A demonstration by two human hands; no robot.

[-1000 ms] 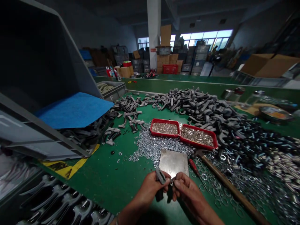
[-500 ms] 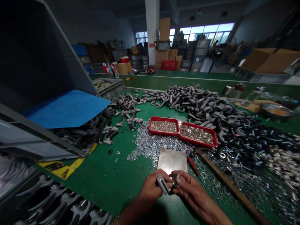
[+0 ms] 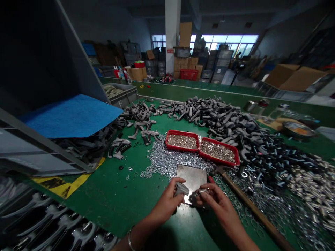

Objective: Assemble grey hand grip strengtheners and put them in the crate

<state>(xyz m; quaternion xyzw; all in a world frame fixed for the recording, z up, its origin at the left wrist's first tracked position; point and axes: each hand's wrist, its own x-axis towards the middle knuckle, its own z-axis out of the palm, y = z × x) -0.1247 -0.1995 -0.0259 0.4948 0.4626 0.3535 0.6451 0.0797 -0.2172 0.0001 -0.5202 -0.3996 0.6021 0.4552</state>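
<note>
My left hand [image 3: 170, 198] is wrapped round a grey handle [image 3: 182, 188], held above the near edge of a flat metal plate [image 3: 192, 174]. Just to the right, my right hand [image 3: 216, 198] pinches a dark metal part with a coil spring [image 3: 203, 191] on it. A small gap separates the two parts. Fingers hide some of each one. Beyond the plate stand two red trays, the left tray [image 3: 167, 147] with tiny metal pieces and the right tray [image 3: 237, 160] with small pins.
A hammer [image 3: 251, 205] lies at the right among loose rings. Small washers [image 3: 163, 160] spread left of the plate. Grey handles [image 3: 209, 108] are heaped at the back. A large grey crate [image 3: 44, 153] with a blue sheet [image 3: 75, 115] stands left.
My hands have moved apart and slightly forward over the plate. The handle and the spring part, close together before, are now separated, and the spring shows more clearly.
</note>
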